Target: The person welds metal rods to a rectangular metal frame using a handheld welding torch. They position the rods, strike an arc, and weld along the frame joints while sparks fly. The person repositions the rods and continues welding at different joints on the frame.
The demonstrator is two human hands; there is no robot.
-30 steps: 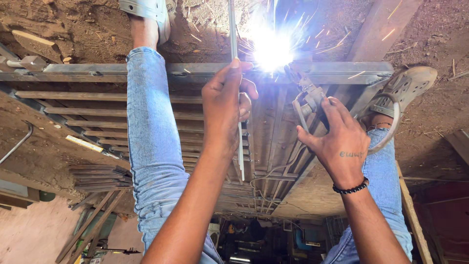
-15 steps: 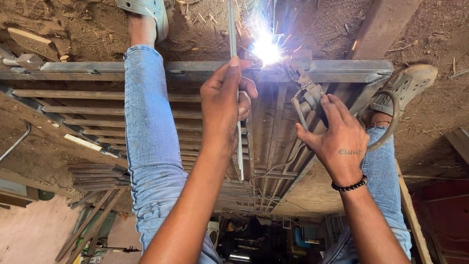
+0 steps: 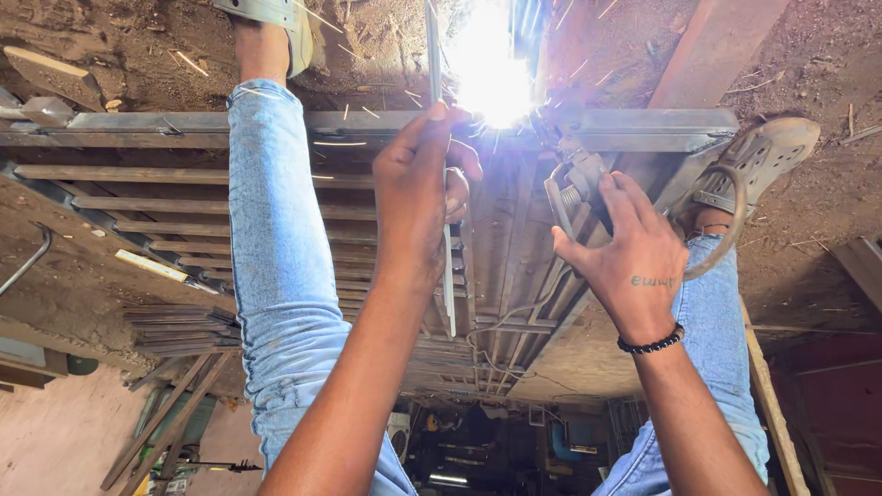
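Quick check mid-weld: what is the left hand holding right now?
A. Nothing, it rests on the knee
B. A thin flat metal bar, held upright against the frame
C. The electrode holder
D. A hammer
B: the left hand pinches a thin metal bar upright beside the arc glare, while the right hand grips the electrode holder.

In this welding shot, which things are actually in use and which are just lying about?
In use:
left hand holding a thin metal strip
right hand on the electrode holder
bright arc
steel frame underneath

Lying about:
stack of flat bars
wooden beam
bent rod
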